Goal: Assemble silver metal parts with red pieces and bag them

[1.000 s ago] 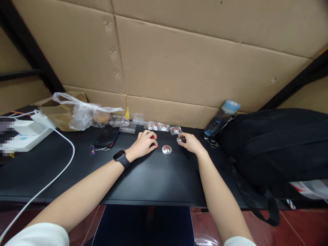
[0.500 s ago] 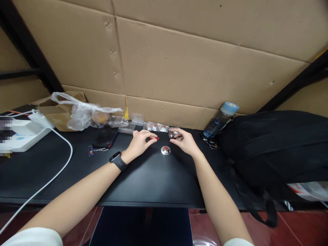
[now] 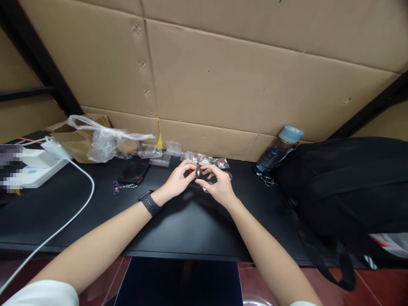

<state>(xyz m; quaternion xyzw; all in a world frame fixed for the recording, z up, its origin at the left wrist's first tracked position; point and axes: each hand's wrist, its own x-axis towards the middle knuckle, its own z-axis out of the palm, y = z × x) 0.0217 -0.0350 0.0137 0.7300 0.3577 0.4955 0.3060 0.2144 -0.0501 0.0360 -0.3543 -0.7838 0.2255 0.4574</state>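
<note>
My left hand (image 3: 181, 178), with a dark watch on its wrist, is closed in a pinch on a small red piece (image 3: 191, 171), mostly hidden by the fingers. Its fingertips meet those of my right hand (image 3: 219, 182). A dark brown, shiny round piece (image 3: 198, 171) stands on edge between the two hands, in the fingers of my right hand. Under the right hand, a silver disc (image 3: 205, 190) lies on the black table, mostly covered. Just beyond the right fingers shows the rim of a clear round thing (image 3: 229, 175), too small to name.
Behind the hands lie silver-and-red discs in clear packets (image 3: 205, 159). Further left are a black phone-like case (image 3: 134, 170) and a plastic bag (image 3: 105, 144). To the right stand a blue-lidded bottle (image 3: 280, 148) and a black backpack (image 3: 344, 182). A white cable (image 3: 86, 208) crosses the left side.
My right hand has moved left with the dark round piece and now meets my left hand, which has shifted slightly right. The silver disc, fully visible before, is now largely covered.
</note>
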